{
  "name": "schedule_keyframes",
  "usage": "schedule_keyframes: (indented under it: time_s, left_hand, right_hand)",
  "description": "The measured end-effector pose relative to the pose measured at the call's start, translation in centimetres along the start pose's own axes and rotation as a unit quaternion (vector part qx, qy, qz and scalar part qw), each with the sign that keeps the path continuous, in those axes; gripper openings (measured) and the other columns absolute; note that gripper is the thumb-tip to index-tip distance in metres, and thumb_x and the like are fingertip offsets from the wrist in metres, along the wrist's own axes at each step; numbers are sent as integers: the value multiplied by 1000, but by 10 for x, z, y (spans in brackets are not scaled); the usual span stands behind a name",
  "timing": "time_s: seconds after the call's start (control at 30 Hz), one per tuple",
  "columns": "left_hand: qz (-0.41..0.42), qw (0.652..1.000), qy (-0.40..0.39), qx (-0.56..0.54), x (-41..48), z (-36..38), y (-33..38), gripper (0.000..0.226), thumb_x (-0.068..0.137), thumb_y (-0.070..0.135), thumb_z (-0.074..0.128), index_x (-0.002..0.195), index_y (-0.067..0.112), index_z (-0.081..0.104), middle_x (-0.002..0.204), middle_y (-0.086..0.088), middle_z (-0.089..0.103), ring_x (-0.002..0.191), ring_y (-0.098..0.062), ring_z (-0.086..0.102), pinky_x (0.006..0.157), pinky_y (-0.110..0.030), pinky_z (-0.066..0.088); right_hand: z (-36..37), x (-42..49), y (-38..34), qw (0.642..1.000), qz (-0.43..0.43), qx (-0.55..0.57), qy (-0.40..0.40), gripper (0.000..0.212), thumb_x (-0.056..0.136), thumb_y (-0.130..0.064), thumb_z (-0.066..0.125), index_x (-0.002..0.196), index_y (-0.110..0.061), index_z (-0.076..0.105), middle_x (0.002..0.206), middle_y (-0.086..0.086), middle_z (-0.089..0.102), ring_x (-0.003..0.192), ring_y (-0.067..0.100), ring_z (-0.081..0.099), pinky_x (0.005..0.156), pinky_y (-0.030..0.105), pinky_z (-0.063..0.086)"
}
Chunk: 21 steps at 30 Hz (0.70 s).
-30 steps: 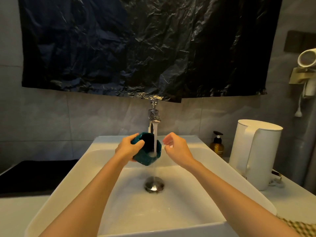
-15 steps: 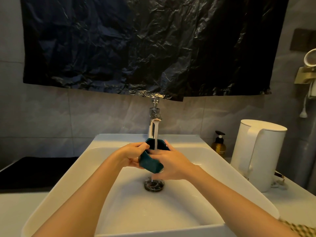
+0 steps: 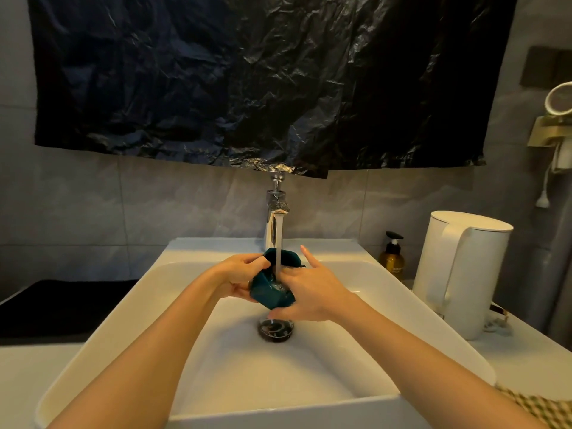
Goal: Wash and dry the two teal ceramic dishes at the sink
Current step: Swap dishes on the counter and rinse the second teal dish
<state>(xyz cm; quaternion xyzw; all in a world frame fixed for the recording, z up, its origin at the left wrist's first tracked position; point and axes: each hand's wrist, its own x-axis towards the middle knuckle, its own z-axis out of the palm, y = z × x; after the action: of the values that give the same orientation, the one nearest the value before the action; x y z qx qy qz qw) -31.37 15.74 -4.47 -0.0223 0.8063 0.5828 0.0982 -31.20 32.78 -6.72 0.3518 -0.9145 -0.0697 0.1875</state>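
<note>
White rectangular ceramic basin (image 3: 123, 320); dark round drain (image 3: 275, 328) below the hands. Faceted teal ceramic dish (image 3: 266, 289) is held tilted above the drain, under the water stream (image 3: 278, 243) from the chrome tap (image 3: 275, 205). Left hand (image 3: 238, 274): fingers curled over the rim. Right hand (image 3: 309, 295): thumb beneath, fingers against the dish, index finger lifted. Risk: wet glaze slips and the dish chips on the basin. Second dish not in view.

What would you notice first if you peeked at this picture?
The left hand and right hand hold a teal dish under the running tap, over the white sink. A big crinkly black plastic sheet hangs on the wall above, and a white kettle stands at the right.
</note>
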Motion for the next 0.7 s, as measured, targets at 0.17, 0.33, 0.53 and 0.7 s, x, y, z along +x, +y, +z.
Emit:
schedule_keyframes:
  time_s: [0.17,0.33,0.53,0.7]
  left_hand:
    - [77,993,84,-23,2,3,4,35,97,20,48,132,23,49,121,-11,54,100,-28,57,68,-38,56]
    - [114,988,105,-22,6,1,4,41,95,15,51,135,26,47,128,-9,50,107,-29,53,80,-44,54]
    - [140,980,131,47,10,0,-1,47,90,20,58,133,34,47,127,-4,52,111,-29,52,85,-44,55]
    - [159,974,148,70,11,-1,1,48,88,20,60,132,37,48,121,0,53,108,-25,52,82,-37,56]
  right_hand:
    - [-3,1,-12,996,50,-54,42,42,92,-42,49,121,-14,61,113,7,67,114,26,51,98,33,39]
    - [-6,6,-28,980,108,160,50,24,89,-14,60,112,-12,66,106,10,69,96,28,60,83,37,54]
    - [-1,-6,-12,997,52,54,21,42,88,-9,53,128,-21,55,128,4,57,128,28,36,87,33,45]
    - [2,-1,-26,975,73,210,15,31,88,-10,49,118,-15,58,114,9,62,107,27,52,84,40,51]
